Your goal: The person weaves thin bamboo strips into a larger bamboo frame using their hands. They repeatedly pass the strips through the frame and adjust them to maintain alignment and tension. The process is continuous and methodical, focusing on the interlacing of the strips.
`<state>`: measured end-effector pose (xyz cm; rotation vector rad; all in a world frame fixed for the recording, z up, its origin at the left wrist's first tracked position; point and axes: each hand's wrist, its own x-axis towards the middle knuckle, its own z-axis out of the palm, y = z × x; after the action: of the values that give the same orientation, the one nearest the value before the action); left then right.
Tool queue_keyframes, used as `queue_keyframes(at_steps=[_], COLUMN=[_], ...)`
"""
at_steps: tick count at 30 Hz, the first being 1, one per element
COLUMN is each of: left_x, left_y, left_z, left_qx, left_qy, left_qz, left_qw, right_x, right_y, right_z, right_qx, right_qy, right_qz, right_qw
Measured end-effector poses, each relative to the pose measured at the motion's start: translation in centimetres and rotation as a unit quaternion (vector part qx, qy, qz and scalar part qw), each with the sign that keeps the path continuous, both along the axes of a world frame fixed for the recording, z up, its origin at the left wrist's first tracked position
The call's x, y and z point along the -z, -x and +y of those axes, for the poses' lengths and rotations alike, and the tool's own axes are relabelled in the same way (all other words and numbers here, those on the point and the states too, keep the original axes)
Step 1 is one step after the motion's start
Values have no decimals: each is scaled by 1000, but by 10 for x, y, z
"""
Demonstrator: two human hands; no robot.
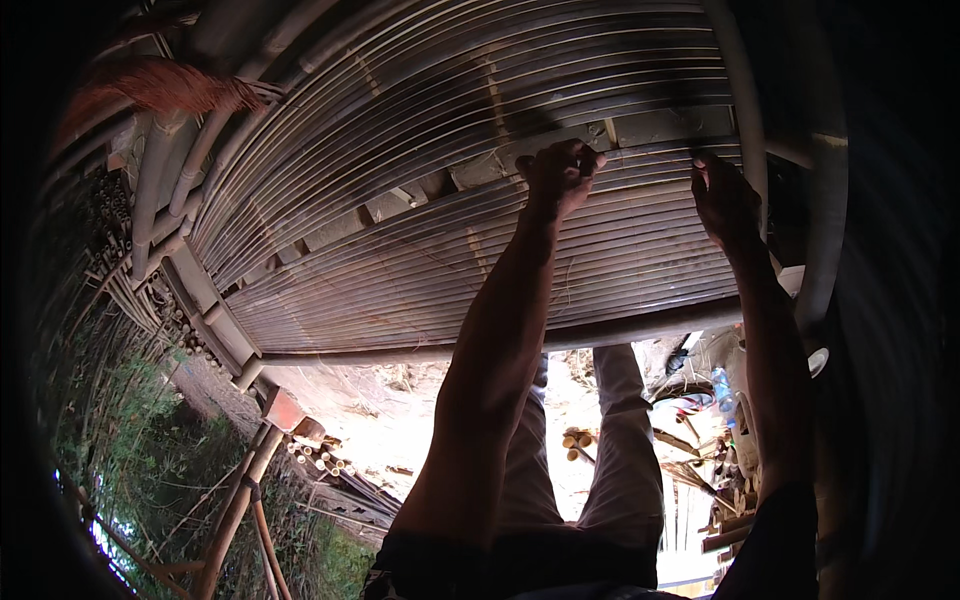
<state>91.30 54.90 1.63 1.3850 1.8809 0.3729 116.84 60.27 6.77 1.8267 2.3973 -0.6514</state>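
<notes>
A wide panel of thin bamboo slats lies before me in a frame of thick bamboo poles. A long gap in the slats shows cross pieces underneath. My left hand is closed in a fist at this gap, right of the panel's middle. Over the slats near the right end, my right hand is closed with its thumb and fingers drawn together. Both hands are in shadow, and whatever they may grip is too dark and small to make out.
Reddish-brown fibre hangs at the far left. Cut bamboo pieces lie on the ground at the left. A clear plastic bottle is below the panel on the right, near more bamboo. A thick upright pole stands at the right.
</notes>
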Motion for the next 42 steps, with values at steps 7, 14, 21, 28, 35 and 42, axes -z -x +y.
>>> queue_keyframes(at_steps=[7, 14, 21, 28, 35, 42], left_x=[-20, -6, 12, 12, -17, -44], left_y=[-3, -7, -20, -11, 55, 142], left_z=[5, 1, -7, -24, -90, -123], left_qx=[4, -7, -61, -74, -135, -63], left_qy=[132, 94, 28, -58, -169, -134], left_qz=[-22, -4, 6, -33, 31, 80], left_qw=[991, 996, 998, 995, 976, 986], right_x=[22, 77, 111, 154, 147, 122], right_y=[0, -40, -54, -76, -54, -61], right_z=[-9, 1, 1, 8, 8, 5], right_qx=[66, -2, 3, -69, -216, -184], right_qy=[26, -15, 7, -55, -96, -87], right_qz=[48, 68, 69, 29, -64, -132], right_qw=[996, 998, 998, 996, 970, 970])
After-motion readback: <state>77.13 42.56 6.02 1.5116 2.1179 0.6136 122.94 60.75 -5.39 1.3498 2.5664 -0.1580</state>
